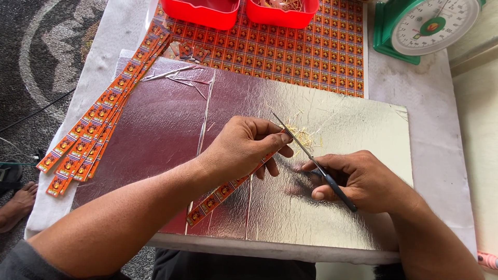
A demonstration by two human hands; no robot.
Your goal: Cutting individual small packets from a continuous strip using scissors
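I am pinching an orange label strip (223, 193) in my left hand (244, 148) over the silver foil board (290, 218), right hand (365, 181) gripping the scissors (314, 162) just beside it. I judge I am trimming; next needs a steady cut. More strips (93, 129) are lying on the board's left edge.

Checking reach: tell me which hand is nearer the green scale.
Right. The right hand, holding scissors, lies below the green scale at the far right corner; the left hand, pinching an orange label strip, sits further left.
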